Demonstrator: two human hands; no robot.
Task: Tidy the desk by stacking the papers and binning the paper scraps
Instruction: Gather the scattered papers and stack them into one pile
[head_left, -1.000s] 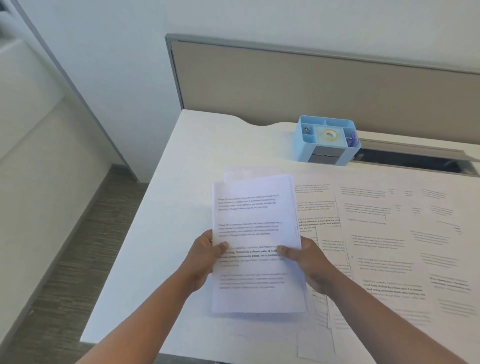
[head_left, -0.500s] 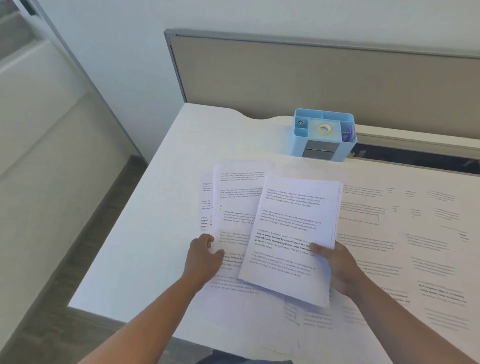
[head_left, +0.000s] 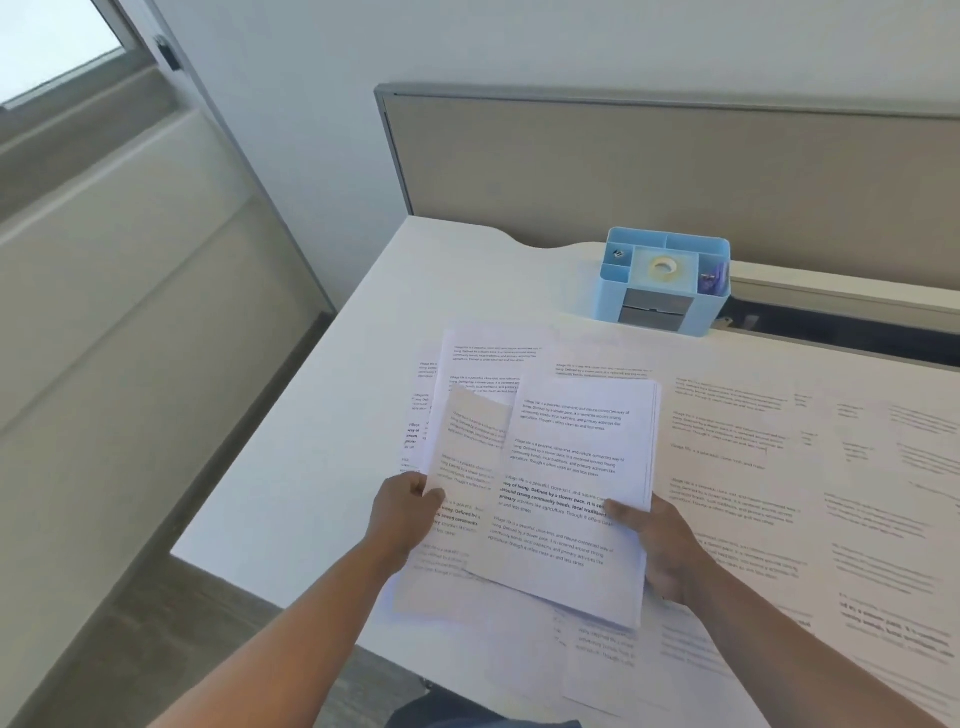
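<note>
Since half a second ago, a sheet (head_left: 467, 467) has been lifted at its left edge by the left hand (head_left: 408, 512), pinched under the thumb. At centre frame, the stack of papers (head_left: 576, 488) is gripped by the right hand (head_left: 657, 545), overlapping that sheet. More printed pages (head_left: 779, 467) are spread across the white desk (head_left: 322, 457); a blue organizer (head_left: 665, 280) is seen above.

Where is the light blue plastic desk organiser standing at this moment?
In the head view, the light blue plastic desk organiser stands at the far edge of the white desk, against the beige partition panel, beyond the printed paper sheets.
</note>
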